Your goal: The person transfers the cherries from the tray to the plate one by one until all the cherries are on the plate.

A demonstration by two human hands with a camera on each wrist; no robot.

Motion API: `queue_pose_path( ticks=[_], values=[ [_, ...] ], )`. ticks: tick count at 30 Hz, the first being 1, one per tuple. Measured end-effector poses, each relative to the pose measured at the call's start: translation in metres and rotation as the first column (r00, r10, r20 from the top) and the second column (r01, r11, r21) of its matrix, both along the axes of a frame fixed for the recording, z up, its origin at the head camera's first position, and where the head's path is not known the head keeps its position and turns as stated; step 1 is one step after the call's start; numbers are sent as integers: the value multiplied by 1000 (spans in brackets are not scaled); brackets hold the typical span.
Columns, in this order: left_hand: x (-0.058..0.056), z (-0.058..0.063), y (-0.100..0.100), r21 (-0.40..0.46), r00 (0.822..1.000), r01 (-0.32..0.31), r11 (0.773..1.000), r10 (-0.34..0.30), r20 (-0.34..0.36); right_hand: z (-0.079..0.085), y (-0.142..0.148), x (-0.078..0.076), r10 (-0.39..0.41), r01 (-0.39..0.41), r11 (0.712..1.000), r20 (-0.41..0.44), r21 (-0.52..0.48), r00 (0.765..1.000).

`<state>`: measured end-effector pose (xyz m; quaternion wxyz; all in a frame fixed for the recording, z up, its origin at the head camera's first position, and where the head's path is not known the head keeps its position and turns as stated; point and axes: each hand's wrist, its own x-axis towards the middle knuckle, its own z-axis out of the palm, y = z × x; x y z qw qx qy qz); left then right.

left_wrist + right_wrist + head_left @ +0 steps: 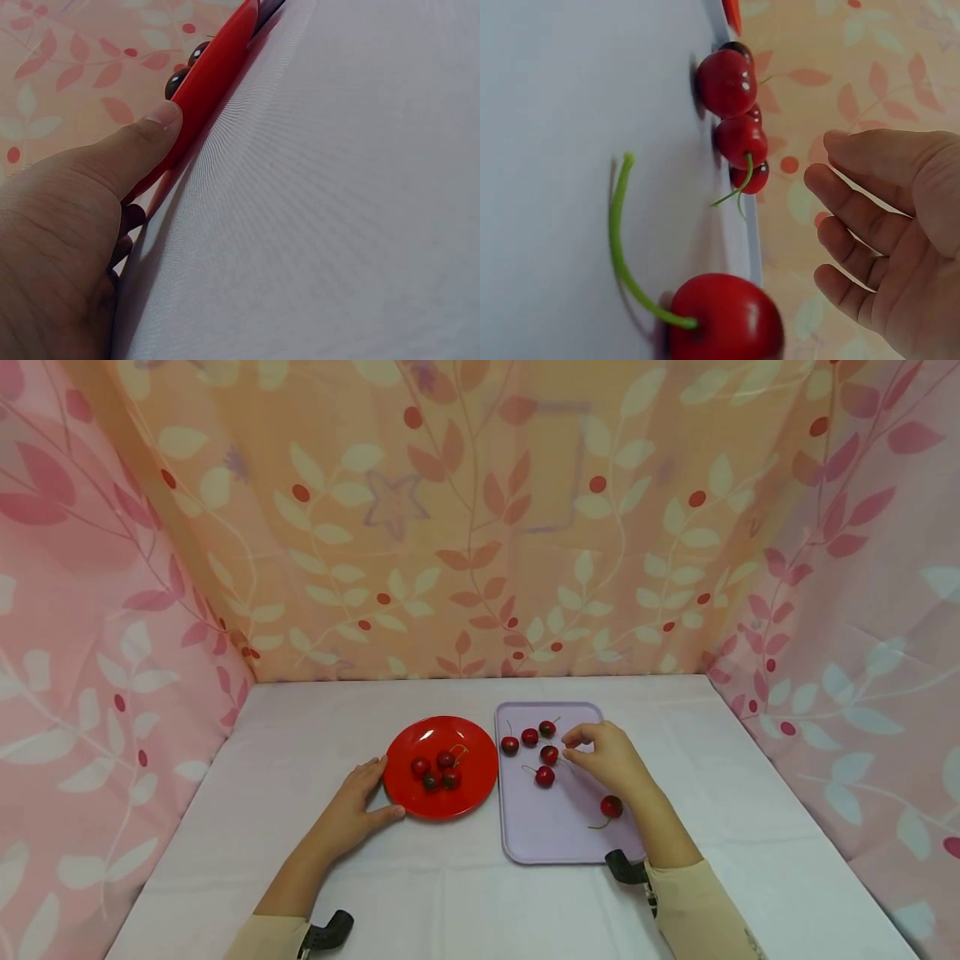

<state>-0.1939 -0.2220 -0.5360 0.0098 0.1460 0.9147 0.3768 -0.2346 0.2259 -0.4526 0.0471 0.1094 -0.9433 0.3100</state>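
Observation:
My left hand (352,806) holds the left edge of a red plate (478,785). Its thumb lies on the rim in the left wrist view, with the other fingers partly hidden lower down. On the plate sits a cluster of dark red cherries (452,778). Over the right part of a lilac tray (540,835), my right hand (609,756) hovers with loosely bent fingers and nothing between them. Nearest its fingertips is a cherry (549,755); several others with stems lie around it. A single cherry (724,319) with a curved green stem rests beneath the wrist.
Plate and tray stand side by side, edges close, on a white cloth-covered table (300,710). A patterned orange curtain (465,527) hangs behind the table, with pink curtains (90,652) at both sides. Black straps (330,932) show at the wrists.

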Motion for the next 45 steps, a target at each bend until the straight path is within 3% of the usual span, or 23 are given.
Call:
queue_pose_path(
  ticks=[18, 32, 45],
  values=[
    [1, 0, 0, 10, 1000, -2, 1000, 2, 4, -30, 15, -9, 20, -5, 996, 155, -93, 988],
    [1, -2, 0, -3, 1000, -12, 1000, 12, 19, -38, 18, -10, 61, -43, 992, 153, -115, 986],
    [1, -3, 0, -4, 1000, -6, 1000, 6, -4, -40, 16, -12, 53, -46, 997, 112, -64, 992]
  ],
)
